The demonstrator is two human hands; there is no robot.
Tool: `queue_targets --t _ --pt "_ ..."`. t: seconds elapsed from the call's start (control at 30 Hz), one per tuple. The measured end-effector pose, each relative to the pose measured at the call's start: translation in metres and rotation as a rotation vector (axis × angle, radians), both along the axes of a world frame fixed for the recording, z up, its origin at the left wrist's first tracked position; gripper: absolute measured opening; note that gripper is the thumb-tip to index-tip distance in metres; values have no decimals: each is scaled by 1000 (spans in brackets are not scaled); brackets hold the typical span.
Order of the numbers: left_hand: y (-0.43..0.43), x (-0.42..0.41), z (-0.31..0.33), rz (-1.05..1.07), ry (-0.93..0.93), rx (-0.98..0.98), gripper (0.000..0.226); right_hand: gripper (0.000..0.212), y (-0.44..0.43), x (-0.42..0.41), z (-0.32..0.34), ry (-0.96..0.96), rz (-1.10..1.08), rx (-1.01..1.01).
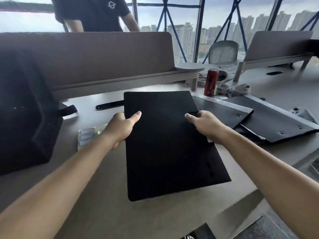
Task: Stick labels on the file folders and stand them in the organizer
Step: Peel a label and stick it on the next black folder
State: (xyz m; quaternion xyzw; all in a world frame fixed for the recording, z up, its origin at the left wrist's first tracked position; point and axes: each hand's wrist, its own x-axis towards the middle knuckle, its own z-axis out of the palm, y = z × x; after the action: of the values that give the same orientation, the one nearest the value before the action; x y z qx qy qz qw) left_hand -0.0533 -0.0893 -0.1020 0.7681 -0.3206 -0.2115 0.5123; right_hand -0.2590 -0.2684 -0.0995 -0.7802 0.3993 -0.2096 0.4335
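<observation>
Above the table point(107, 195), black file folder point(169, 144) held flat between both hands, left hand point(119, 128) grip on its left edge, thumb on top; right hand point(205, 125) grip on its right edge, thumb on top; label sheet point(86, 137) on the table beside the left wrist; more folders point(279, 118) lying at right

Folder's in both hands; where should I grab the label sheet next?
Pinch the label sheet at its near-left corner, coming from the left. It lies flat on the desk, and its right part is hidden behind the left hand and folder, so likely only that side is free.
</observation>
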Motion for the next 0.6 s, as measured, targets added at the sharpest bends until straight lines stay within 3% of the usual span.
queue_targets --t 0.07,0.13,0.23,0.33,0.47,0.6 --pt "25 7 -10 104 -156 83 41 31 18 19 -10 49 94 -47" --pt "61 17 -18 233 -278 223 59 32 40 43 -20 131 185 -54" --pt "115 35 -29 249 -291 404 78 40 71 66 -26 329 340 -109" --pt "153 38 -34 240 -367 550 62 56 88 79 -26 480 401 -190" --pt "172 47 -35 261 -452 564 57 62 93 91 -22 594 428 -283" --pt "173 59 -37 171 -527 606 63 60 89 99 -8 741 461 -183"
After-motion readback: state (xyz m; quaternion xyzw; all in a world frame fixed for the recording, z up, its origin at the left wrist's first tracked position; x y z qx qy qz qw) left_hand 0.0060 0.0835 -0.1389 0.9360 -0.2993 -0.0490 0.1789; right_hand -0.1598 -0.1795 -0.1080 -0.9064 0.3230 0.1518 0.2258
